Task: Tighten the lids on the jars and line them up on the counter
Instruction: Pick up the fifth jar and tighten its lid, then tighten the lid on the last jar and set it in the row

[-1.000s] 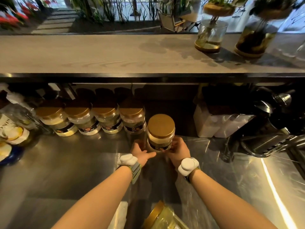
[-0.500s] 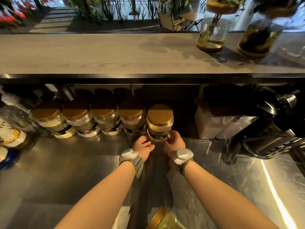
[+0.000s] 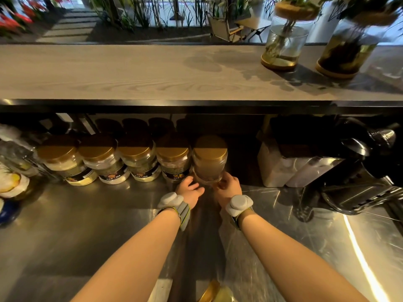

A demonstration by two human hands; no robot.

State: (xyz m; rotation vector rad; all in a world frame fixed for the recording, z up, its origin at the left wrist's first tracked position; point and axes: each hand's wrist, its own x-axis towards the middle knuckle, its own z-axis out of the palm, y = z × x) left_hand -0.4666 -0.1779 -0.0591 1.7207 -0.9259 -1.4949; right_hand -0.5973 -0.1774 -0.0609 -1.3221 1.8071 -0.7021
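1. I count five jars [image 3: 136,164] standing upright in one row at the back of the steel counter [image 3: 65,225], under the wooden shelf [image 3: 109,70], each touching the next and each with a gold lid on.
2. The three on the left hold pale, powdery stuff; the two on the right look browner.
3. The end jar [image 3: 209,166] closes the row on the right.
4. My right hand [image 3: 229,189] has its fingers curled on that jar's lower edge.
5. My left hand [image 3: 189,190] sits at its base with fingers bent; I cannot tell whether they grip.
6. A sixth jar [image 3: 214,292] is cut off by the bottom edge.
7. Two glass vases [image 3: 283,44] with plants in water stand on the shelf.
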